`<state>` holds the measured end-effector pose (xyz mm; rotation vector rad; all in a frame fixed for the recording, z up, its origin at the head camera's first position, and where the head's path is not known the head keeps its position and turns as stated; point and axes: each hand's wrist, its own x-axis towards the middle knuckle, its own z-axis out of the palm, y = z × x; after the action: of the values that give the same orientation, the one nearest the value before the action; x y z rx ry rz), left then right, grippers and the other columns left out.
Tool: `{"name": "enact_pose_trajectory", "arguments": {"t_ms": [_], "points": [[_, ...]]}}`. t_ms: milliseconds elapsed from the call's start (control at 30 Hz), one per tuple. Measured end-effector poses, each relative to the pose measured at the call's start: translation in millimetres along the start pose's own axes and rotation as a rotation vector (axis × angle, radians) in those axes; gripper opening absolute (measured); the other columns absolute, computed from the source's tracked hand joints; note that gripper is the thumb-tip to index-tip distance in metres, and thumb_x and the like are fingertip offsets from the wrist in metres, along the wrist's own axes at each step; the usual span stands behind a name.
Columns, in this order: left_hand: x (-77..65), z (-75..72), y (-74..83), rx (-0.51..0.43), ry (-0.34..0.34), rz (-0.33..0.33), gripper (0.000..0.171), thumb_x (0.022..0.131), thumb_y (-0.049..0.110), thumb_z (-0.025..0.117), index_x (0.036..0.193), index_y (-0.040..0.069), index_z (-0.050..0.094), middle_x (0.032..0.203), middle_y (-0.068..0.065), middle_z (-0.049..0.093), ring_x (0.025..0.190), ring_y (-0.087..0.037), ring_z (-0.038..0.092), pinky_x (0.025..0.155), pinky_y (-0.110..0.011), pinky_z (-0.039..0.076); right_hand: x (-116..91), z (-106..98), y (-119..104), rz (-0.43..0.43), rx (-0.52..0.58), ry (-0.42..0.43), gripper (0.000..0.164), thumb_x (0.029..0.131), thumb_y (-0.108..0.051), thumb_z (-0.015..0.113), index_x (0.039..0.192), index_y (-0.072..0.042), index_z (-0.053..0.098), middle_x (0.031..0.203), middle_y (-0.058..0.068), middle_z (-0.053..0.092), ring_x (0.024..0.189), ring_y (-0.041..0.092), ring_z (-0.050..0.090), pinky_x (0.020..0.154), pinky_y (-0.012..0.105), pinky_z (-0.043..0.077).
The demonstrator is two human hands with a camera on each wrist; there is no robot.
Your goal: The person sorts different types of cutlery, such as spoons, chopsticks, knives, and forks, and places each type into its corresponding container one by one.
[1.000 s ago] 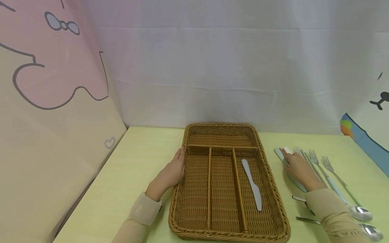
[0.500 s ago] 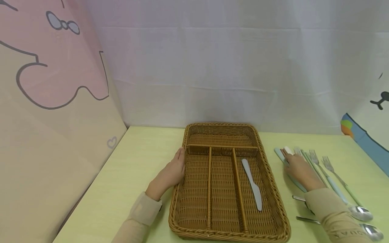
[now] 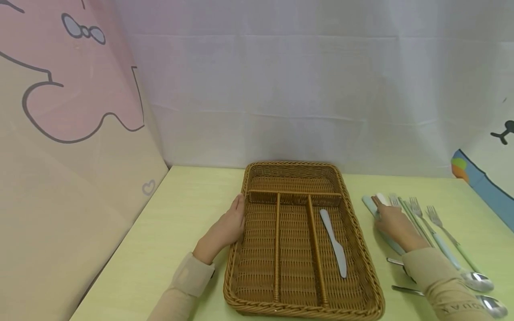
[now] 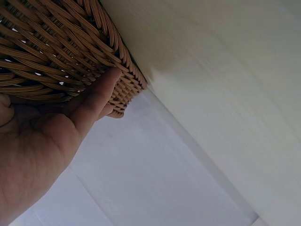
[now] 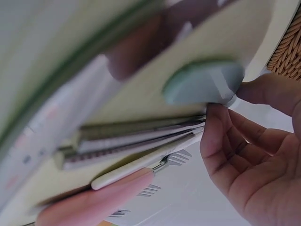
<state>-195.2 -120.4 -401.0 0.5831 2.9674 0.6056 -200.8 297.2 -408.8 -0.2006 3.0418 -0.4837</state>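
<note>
A brown wicker basket (image 3: 292, 249) with several compartments stands on the table; a pale grey-blue knife (image 3: 334, 243) lies in its right compartment. My left hand (image 3: 226, 227) rests against the basket's left side, and in the left wrist view an extended finger (image 4: 98, 99) touches the weave. To the right of the basket, my right hand (image 3: 395, 223) reaches down over a light blue-green knife (image 3: 368, 205) on the table. In the right wrist view its thumb and index finger pinch the edge of that knife (image 5: 202, 84). Brown chopsticks (image 3: 376, 200) partly hide beneath the hand.
Right of that hand lie green chopsticks (image 3: 410, 213), a blue-handled fork (image 3: 437, 240) and a green-handled fork (image 3: 462, 254). Two spoons (image 3: 478, 281) lie nearer, partly under the sleeve. White cloth (image 3: 281, 98) hangs behind the table (image 3: 192, 191).
Both hands keep nearly the same place. The right hand's fingers have shifted very slightly by the knife; the view itself has moved a little.
</note>
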Motion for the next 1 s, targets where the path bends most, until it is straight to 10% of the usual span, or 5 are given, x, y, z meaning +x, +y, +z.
{"name": "enact_pose_trajectory", "arguments": {"t_ms": [133,500,1000], "points": [[0.3,-0.3,0.2,0.007,-0.003,-0.002,0.051,0.098,0.009,0.027,0.142,-0.011,0.01,0.149,-0.029,0.012,0.087,-0.032,0.058,0.07,-0.032,0.051,-2.0,0.2,-2.1,-0.002,-0.005,0.012,0.066,0.077,0.004,0.044,0.139,0.013,0.023,0.047,-0.001,0.031,0.042,0.007,0.019,0.04,0.018,0.02],[0.3,-0.4,-0.2,0.009,-0.008,0.0,0.052,0.098,0.008,0.029,0.142,-0.011,0.009,0.149,-0.028,0.011,0.056,-0.016,0.047,0.053,-0.025,0.045,-4.7,-3.5,-5.9,0.051,-0.024,-0.023,0.063,0.079,0.006,0.041,0.139,0.011,0.023,0.049,0.003,0.037,0.042,0.011,0.027,0.039,0.021,0.023],[0.1,-0.3,-0.4,0.007,-0.002,0.002,0.052,0.098,0.009,0.028,0.142,-0.011,0.01,0.149,-0.028,0.011,0.079,-0.028,0.059,0.067,-0.03,0.052,-6.6,-10.3,-11.9,0.017,0.01,0.033,0.058,0.073,0.011,0.046,0.128,0.021,0.034,0.069,0.02,0.055,0.049,0.019,0.043,0.042,0.028,0.036]]}}
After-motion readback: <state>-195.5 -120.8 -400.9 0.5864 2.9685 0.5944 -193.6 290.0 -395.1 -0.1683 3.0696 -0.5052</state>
